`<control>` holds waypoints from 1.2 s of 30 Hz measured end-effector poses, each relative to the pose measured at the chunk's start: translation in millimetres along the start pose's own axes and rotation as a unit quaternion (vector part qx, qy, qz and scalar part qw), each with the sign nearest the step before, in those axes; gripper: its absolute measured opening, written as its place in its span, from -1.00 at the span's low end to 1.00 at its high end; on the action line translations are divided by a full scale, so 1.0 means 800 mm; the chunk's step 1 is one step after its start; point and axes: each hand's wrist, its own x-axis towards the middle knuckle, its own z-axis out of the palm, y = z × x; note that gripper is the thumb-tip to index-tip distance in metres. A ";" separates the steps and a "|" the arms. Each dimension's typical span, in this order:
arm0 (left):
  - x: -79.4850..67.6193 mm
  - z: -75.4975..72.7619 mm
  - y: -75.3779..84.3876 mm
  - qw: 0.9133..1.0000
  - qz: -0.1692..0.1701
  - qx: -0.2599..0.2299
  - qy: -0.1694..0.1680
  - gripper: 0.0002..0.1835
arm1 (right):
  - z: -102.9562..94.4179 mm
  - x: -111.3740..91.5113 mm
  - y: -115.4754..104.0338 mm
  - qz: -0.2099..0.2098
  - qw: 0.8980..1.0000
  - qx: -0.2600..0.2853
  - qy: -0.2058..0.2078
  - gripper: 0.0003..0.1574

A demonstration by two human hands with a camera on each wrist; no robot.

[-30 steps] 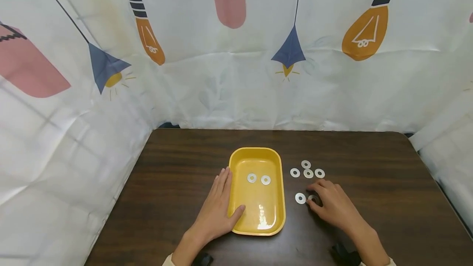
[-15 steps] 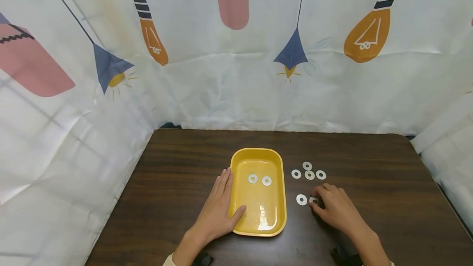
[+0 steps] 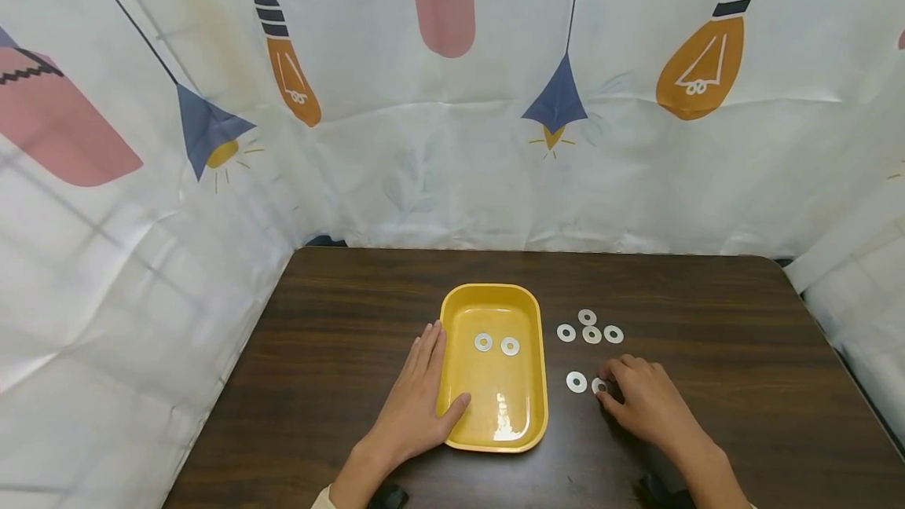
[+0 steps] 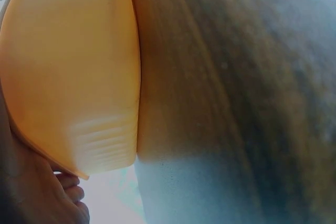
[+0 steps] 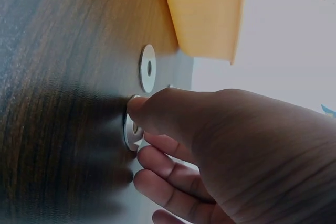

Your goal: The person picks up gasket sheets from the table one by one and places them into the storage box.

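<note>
A yellow tray (image 3: 491, 415) lies on the dark wooden table with two flat washers (image 3: 510, 346) inside. My left hand (image 3: 417, 399) rests along its left rim, fingers straight and thumb over the near-left edge. To the right of the tray, my right hand (image 3: 646, 399) has thumb and index finger at the edges of a metal washer (image 5: 131, 132), pinching it at the tabletop. Part of this washer is hidden behind the thumb (image 5: 149, 109). Another washer (image 3: 576, 382) lies flat just to its left.
Several more washers (image 3: 591, 335) form a loose group beyond my right hand. A printed white curtain (image 3: 452, 163) hangs behind the table (image 3: 368, 281) and along its sides. The tray's yellow side wall (image 4: 79, 66) fills much of the left wrist view.
My right hand has shifted slightly right and nearer, its thumb and index finger drawing closer around the washer. My left hand and the tray stay put; the head view has moved slightly.
</note>
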 end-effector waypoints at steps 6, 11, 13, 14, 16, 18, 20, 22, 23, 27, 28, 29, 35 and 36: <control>0.000 0.000 -0.001 1.000 0.006 -0.002 0.002 0.08 | 0.002 -0.001 -0.001 -0.011 1.000 -0.011 0.011 -0.78; 0.000 0.001 -0.001 1.000 0.005 -0.001 0.002 0.08 | 0.002 -0.002 -0.002 -0.003 1.000 -0.011 0.003 -0.76; 0.000 0.001 -0.001 1.000 0.003 -0.003 0.002 0.09 | 0.001 -0.004 -0.003 0.006 1.000 -0.013 -0.008 -0.74; 0.000 0.001 -0.001 1.000 0.003 -0.003 0.002 0.09 | 0.000 -0.005 -0.003 0.008 1.000 -0.014 -0.012 -0.72; 0.000 0.001 0.000 1.000 0.001 -0.003 0.001 0.09 | -0.001 -0.007 -0.003 0.007 1.000 -0.019 -0.012 -0.71; 0.000 0.000 -0.001 1.000 0.001 -0.003 0.001 0.09 | -0.002 -0.008 -0.002 0.004 1.000 -0.024 -0.006 -0.72; 0.000 0.000 -0.001 1.000 0.000 -0.003 0.001 0.09 | -0.003 -0.009 -0.002 0.003 1.000 -0.027 0.001 -0.74; 0.000 0.000 -0.001 1.000 0.001 -0.003 0.002 0.08 | -0.003 -0.010 -0.001 0.006 1.000 -0.027 0.003 -0.74; 0.000 0.000 -0.001 1.000 0.002 -0.002 0.002 0.08 | -0.004 -0.011 -0.001 0.007 1.000 -0.026 0.004 -0.74; -0.001 0.000 -0.001 1.000 0.002 -0.003 0.000 0.08 | -0.005 -0.009 0.000 0.009 1.000 -0.023 -0.004 -0.73; -0.001 0.000 -0.001 1.000 0.001 -0.002 0.000 0.08 | -0.005 -0.008 0.000 0.010 1.000 -0.021 -0.009 -0.73; -0.001 0.000 0.000 1.000 0.001 0.000 0.000 0.08 | -0.006 -0.006 0.001 0.011 1.000 -0.020 -0.014 -0.73; 0.000 0.001 -0.001 1.000 0.001 -0.004 0.000 0.08 | -0.009 0.004 0.003 0.042 0.997 0.006 -0.070 -0.72; 0.000 0.001 -0.001 1.000 0.002 -0.006 -0.001 0.08 | -0.009 0.005 0.003 0.045 0.996 0.008 -0.075 -0.72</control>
